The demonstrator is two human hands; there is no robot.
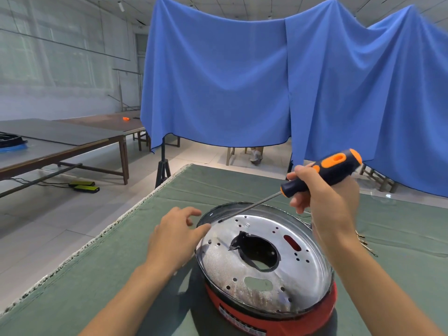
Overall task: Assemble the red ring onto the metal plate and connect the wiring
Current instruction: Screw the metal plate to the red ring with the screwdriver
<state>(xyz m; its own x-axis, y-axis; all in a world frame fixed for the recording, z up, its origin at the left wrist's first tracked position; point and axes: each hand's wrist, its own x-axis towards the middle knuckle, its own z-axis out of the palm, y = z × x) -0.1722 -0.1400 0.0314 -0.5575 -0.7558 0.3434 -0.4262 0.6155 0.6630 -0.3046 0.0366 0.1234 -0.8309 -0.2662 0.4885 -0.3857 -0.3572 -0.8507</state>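
- The metal plate [261, 260] already sits on the red ring [278, 318] in front of me on the green bench [97, 275].
- My left hand [177, 236], fingers loosely spread, touches the plate's rim at 9 o'clock.
- My right hand [322, 197] grips the screwdriver [322, 173], its tip at the rim near 11 o'clock.
- Fastening looks underway; I see no wiring connected yet.

- a round metal plate [264, 263] sits in a red ring [278, 318] on a green table cover [97, 275], near its front edge.
- the right hand [322, 195] grips a black and orange screwdriver [322, 172], its tip at the plate's far rim.
- the left hand [175, 235], fingers relaxed, touches the plate's left rim.
- a blue cloth [242, 81] hangs behind.
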